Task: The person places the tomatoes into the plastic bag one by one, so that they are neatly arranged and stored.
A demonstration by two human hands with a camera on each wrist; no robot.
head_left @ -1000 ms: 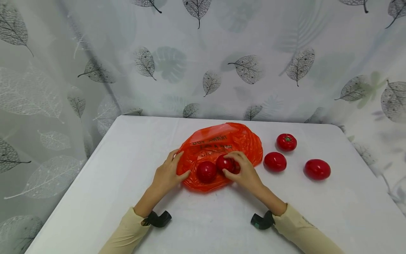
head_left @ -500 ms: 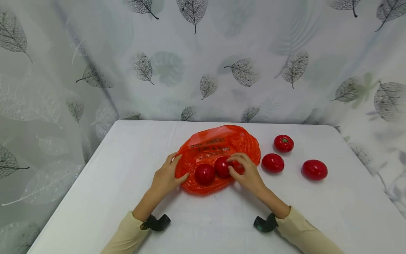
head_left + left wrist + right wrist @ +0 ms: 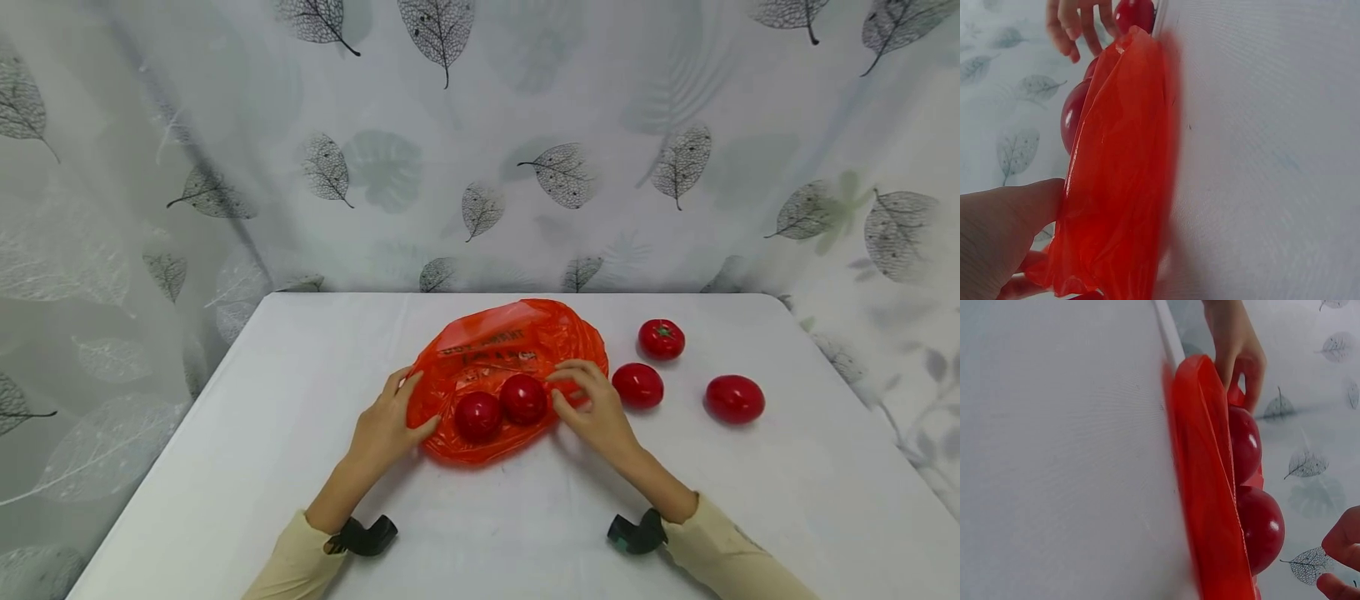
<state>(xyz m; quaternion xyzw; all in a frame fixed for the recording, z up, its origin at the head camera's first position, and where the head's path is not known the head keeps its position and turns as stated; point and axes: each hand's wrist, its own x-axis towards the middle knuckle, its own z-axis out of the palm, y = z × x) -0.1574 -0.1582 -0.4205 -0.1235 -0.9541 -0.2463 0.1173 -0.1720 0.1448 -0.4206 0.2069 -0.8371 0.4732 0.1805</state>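
An orange-red plastic bag with dark printing lies on the white table. Two shiny round red tomatoes sit side by side at its near part; whether they are inside or on top I cannot tell. My left hand holds the bag's left side, thumb toward the near edge and fingers farther back. Just right of the right-hand tomato, my right hand hovers over the bag's right edge, its thumb and fingers parted with nothing between them. In the right wrist view, only fingertips of it show.
Right of the bag lie an oval red tomato, another oval one farther right, and a round tomato with a green top behind them. A leaf-patterned curtain hangs beyond the table's back edge.
My right hand has let go of the right-hand tomato and drawn off to the right. My left hand keeps its place at the bag. The head view has shifted slightly.
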